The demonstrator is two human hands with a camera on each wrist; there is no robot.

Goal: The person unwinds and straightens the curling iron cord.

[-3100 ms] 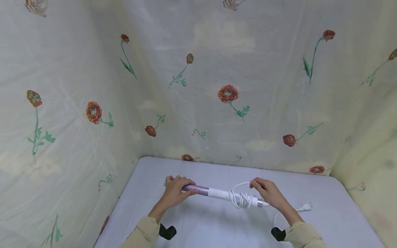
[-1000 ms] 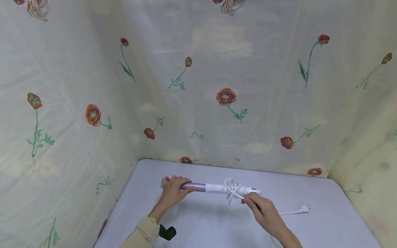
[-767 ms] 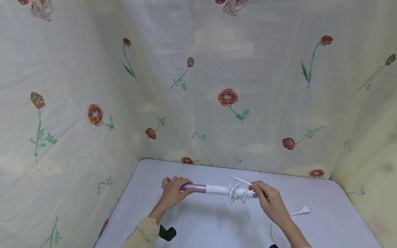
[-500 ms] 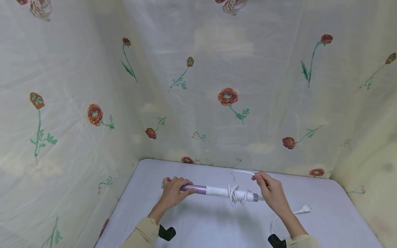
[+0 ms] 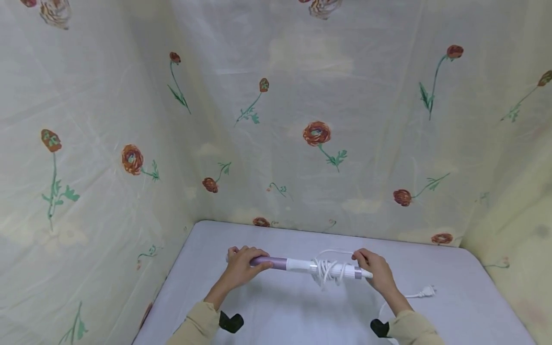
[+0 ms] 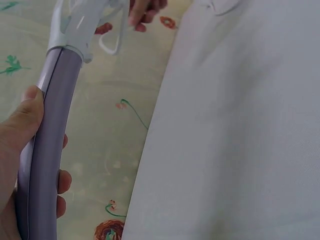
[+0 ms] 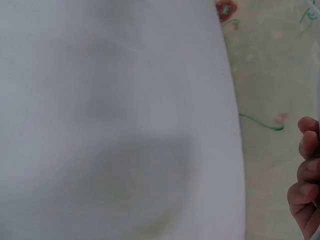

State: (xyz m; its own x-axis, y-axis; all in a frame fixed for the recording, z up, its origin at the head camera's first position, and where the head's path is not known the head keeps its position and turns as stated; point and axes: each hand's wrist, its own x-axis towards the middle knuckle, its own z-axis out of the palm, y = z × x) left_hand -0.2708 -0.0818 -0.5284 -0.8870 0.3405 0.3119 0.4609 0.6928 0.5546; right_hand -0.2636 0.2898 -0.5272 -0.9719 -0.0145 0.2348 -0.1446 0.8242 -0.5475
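A curling iron with a purple barrel and white handle is held level above the table, its tip end pointing left. My left hand grips the barrel, thumb on the near side; in the left wrist view the thumb lies along the purple shell. White power cord loops loosely round the handle in several turns. My right hand pinches a stretch of that cord beside the handle's right end. Only curled fingers show at the right wrist view's edge; what they hold is hidden there.
The cord's free end runs right to a white plug lying on the white table. Floral cloth hangs behind and at both sides, close to the table's edges.
The right hand, pinching the cord, has passed from the near side of the handle up over it and now sits lower at its right end. The left hand keeps its grip nearly still.
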